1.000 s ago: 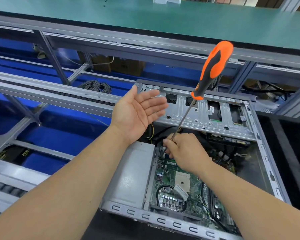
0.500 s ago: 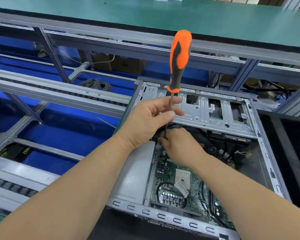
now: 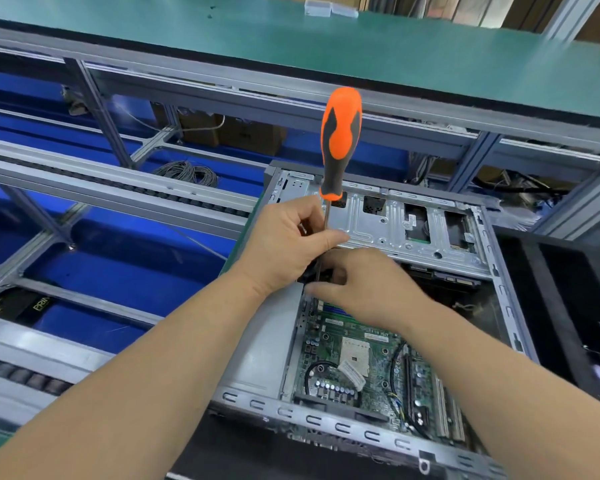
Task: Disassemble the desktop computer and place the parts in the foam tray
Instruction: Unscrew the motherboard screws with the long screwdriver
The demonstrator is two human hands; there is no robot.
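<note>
Here, seen from a head-worn camera looking down, two bare forearms reach into an open desktop computer case (image 3: 378, 216) lying on its side on a dark counter (image 3: 243, 455). A long screwdriver (image 3: 340, 140) with an orange and grey handle stands almost upright over the case's near-left inner corner, handle at the top, untouched by either hand.

The left hand (image 3: 284, 244) pinches the thin metal shaft just below the handle, fingers and thumb curled around it, probably to keep the tool vertical. The right hand (image 3: 371, 285) sits lower, down near the tip, fingers curled; it covers the tip, so whether it grips the shaft or a screw cannot be told. Its likely purpose is to guide the tip onto a fastener at the top edge of the board.

Inside the case, the green motherboard (image 3: 361, 368) remains mounted, its bare square processor socket showing, with black cables looping beside it. A silver drive bracket (image 3: 413, 230) spans the far side of the case.

At the far right edge, a black foam tray (image 3: 568, 289) with long compartments lies just beside the case; its contents are too blurred to name. The tray's closeness suggests parts go straight across once freed.

Beyond the case are blue bins, grey aluminium framing and a green work surface (image 3: 291, 39).
</note>
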